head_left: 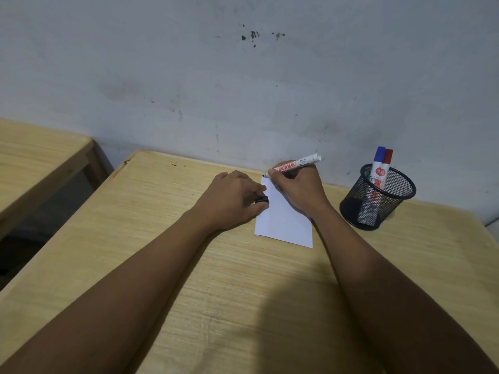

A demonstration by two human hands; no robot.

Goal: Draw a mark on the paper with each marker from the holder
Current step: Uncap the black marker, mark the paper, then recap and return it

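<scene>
Now right hand (297, 190) fingers clamped on marker (294, 165), tip at paper (286, 222); left hand (232, 201) pinching, apparently, black cap (262, 199).

"SNOWMAN" on the marker (293, 166).

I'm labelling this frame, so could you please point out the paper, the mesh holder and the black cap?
paper (286, 220): head view, bare middle.
mesh holder (351, 203): head view, front wall.
black cap (262, 199): head view, visible end.

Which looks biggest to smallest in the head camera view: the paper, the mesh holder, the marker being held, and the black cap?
1. Paper and mesh holder: they look about alike, so no ranking.
2. Marker in the right hand.
3. Black cap in the left hand.
</scene>
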